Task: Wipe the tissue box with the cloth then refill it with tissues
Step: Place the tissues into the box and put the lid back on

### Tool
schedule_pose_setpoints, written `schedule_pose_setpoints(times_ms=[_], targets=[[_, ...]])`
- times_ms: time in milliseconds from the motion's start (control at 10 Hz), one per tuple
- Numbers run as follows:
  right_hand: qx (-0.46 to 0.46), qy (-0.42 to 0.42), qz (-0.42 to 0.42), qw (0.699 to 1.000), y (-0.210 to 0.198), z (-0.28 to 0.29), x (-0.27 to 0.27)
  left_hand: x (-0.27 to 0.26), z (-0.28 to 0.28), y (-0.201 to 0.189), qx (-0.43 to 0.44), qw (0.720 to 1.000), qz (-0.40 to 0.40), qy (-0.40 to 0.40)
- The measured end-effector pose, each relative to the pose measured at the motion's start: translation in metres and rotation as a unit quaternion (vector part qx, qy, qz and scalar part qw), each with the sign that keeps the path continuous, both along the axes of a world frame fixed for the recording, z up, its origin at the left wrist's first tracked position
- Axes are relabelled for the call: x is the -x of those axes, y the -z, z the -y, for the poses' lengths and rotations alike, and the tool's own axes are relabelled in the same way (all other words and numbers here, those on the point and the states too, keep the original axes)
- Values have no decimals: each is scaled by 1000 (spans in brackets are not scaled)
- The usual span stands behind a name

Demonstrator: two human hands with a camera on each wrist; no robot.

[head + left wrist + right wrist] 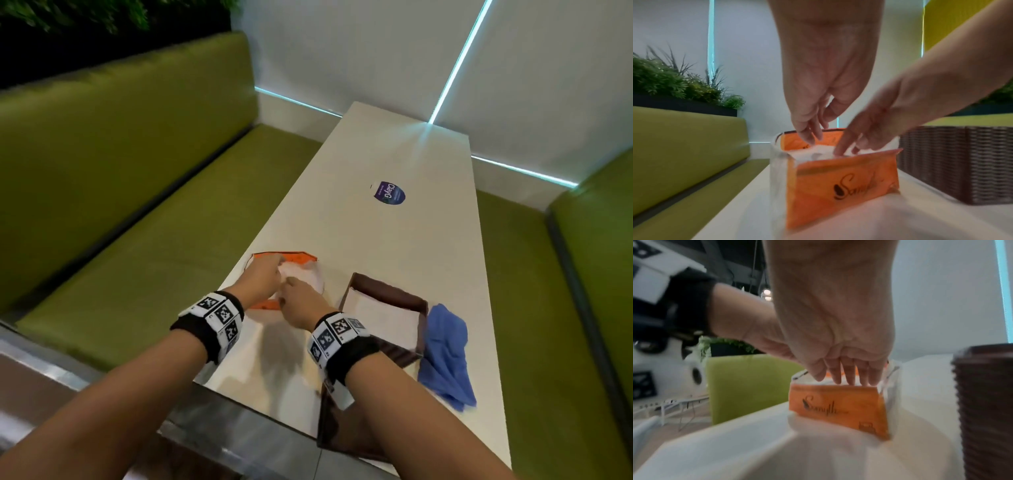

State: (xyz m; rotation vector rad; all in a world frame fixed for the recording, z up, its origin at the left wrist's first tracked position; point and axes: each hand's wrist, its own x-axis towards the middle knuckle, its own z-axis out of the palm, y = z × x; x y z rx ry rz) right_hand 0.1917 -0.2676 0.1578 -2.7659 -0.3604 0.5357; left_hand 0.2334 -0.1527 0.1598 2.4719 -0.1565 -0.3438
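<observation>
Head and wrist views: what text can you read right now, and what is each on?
"ClayG": round purple sticker on the table; smaller print too small.
"Sanyth", uncertain, blurred script: orange tissue pack.
Wristband markers: patterns only, no words.

The brown woven tissue box (387, 291) stands just right of the orange plastic tissue pack (284, 257). Behind the pack, bare white table (394, 144).

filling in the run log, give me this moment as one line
phase: refill | hands: left hand and right hand reaching into open orange plastic tissue pack | brown woven tissue box: open, white tissues inside | blue cloth: beside box, untouched
</observation>
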Motion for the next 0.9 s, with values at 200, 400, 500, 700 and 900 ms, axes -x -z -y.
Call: schedule_pose_setpoints(times_ms=[200, 400, 500, 700, 900], targets=[[35, -30, -5, 999, 20, 3, 9, -5, 10, 7, -61, 993, 2, 104], [88, -15, 40, 995, 14, 5, 2, -13, 9, 22, -167, 973, -40, 155], [123, -3, 75, 990, 18, -4, 5, -20, 6, 16, -208, 960, -71, 174], [107, -40, 101, 988, 36, -9, -1, -24, 1, 24, -255, 947, -62, 187], [58, 4, 93, 994, 27, -2, -8, -14, 1, 12, -279, 930, -62, 230]])
